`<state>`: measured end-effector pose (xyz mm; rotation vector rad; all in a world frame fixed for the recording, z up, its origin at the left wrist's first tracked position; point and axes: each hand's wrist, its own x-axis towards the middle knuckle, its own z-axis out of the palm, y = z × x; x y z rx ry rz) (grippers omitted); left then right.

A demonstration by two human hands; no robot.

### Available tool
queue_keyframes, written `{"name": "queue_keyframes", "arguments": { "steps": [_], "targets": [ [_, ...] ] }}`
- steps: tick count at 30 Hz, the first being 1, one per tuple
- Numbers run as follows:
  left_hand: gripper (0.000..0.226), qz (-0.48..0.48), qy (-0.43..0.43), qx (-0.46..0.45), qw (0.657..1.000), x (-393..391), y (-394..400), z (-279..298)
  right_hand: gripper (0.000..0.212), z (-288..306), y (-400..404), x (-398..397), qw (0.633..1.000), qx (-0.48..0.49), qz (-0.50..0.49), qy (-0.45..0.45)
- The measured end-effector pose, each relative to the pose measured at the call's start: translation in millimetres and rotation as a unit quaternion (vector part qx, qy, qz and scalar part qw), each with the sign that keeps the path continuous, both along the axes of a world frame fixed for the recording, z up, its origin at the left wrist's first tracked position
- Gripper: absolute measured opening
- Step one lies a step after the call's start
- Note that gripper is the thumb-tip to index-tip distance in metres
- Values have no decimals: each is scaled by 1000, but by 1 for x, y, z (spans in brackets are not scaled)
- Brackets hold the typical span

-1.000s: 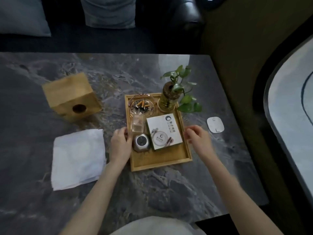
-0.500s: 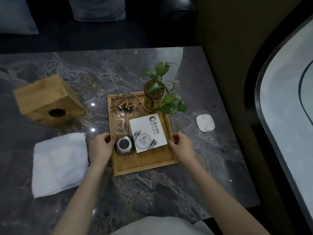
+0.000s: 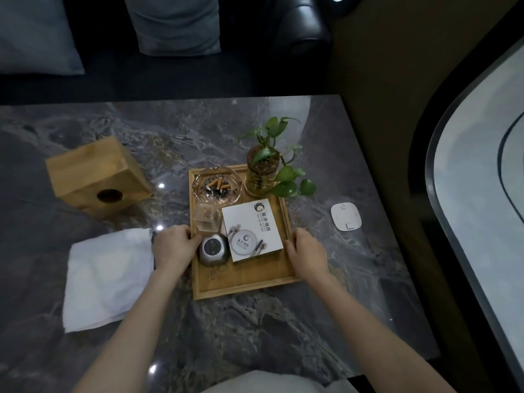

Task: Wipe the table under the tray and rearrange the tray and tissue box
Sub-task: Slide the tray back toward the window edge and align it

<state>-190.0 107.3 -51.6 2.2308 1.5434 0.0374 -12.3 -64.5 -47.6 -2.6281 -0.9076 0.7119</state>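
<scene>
Both hands (image 3: 173,246) newly on tray (image 3: 243,285) sides; fingertips hidden.

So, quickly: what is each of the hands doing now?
Left hand: closed on the tray's left rim.
Right hand: closed on its right rim.

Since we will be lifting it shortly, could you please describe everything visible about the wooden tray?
The wooden tray is a light bamboo-like rectangle with a low raised rim, lying flat on the dark marble table. It carries an ashtray, plant jar, white box, clear holder and metal gadget. The left hand and right hand grasp its side rims.
</scene>
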Motion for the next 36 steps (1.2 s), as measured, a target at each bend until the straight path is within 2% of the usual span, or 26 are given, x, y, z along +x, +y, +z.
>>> {"name": "queue_keyframes", "arguments": {
  "steps": [4,6,9,13,19,26,31,36],
  "targets": [
    [33,16,-39,-23,999,-1,1,-1,16,0,0,-1,1000,10,-16,18],
    [29,55,-100,-71,991,-2,2,-4,15,0,0,0,995,35,-68,68],
    [26,136,-186,-172,958,-3,2,-6,20,0,0,2,973,66,-143,167],
    [31,118,-176,-205,956,-4,1,-8,33,-1,2,0,959,98,-164,211],
    [38,71,-139,-164,974,-4,-8,-15,40,-11,6,-3,968,86,-179,155],
    [37,79,-146,-113,980,-3,-15,-20,39,-17,9,-14,977,75,-189,65],
    [32,79,-148,-95,981,-2,-21,-14,36,-18,8,-14,979,95,-174,47],
    [28,87,-186,-55,977,6,-29,3,32,-11,6,-3,977,139,-151,50]
  ]
}}
